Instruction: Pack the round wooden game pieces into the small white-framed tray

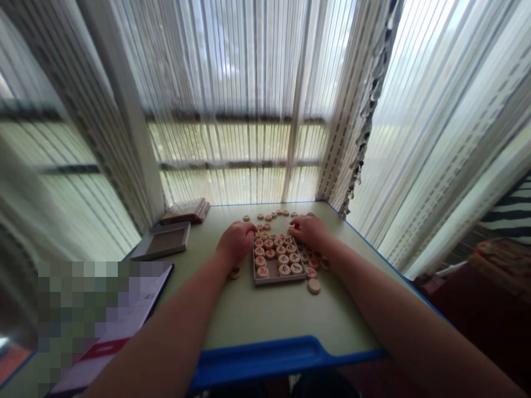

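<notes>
A shallow grey box [277, 270] lies in the middle of the pale green table [265, 315], partly filled with round wooden chess discs marked in red and black. More loose discs [271, 216] lie beyond it and at its right side, one large disc [314, 286] near its front right corner. My left hand [236, 242] rests at the box's left edge with its fingers curled under, near one disc [235, 272]. My right hand [309, 230] sits at the box's far right corner, fingers bent onto the discs; what they pinch is hidden.
A grey box lid [164, 241] and a folded wooden board [186, 211] lie at the back left. A dark-edged booklet [133, 315] lies at the front left. A blue rim [261, 359] edges the table's front. Striped curtains hang close behind and to the right.
</notes>
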The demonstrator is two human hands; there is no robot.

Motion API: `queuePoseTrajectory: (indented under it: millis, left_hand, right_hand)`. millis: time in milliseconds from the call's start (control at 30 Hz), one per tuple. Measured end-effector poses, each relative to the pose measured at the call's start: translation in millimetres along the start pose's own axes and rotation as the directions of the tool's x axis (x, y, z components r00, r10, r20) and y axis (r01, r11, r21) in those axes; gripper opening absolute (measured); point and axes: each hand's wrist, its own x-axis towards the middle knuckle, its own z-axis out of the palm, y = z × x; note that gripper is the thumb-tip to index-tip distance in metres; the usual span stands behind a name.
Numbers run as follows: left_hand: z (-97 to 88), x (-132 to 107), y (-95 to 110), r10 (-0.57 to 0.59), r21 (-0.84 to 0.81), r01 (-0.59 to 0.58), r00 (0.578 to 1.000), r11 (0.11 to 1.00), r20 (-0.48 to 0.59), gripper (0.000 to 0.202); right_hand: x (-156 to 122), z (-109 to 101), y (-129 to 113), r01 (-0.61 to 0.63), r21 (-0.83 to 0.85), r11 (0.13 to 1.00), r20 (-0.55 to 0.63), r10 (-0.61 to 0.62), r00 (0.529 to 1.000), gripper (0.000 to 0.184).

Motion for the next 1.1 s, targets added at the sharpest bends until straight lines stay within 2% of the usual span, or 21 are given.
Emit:
queuePoseTrajectory:
  millis: [300,633,1100]
  left_hand:
    - [-3.9,-0.8,-0.5,-0.007,0.015,0.008,0.997,1.000,-0.071,0.029]
    - [-5.8,-1.9,1.5,0.013,0.004,-0.013,0.994,1.000,-0.108,0.029]
    - [-4.5,-1.9,0.5,0.031,0.040,-0.027,0.994,0.999,-0.106,0.028]
  right_hand:
    - [-1.7,-2.6,-2.1,0.093,0.069,0.993,0.030,-0.096,0.995,0.023]
    - [-0.1,3.1,4.5,0.065,0.119,0.991,-0.016,-0.064,0.998,0.025]
    - [3.7,7.6,7.0,0.108,0.111,0.988,-0.027,-0.106,0.994,0.022]
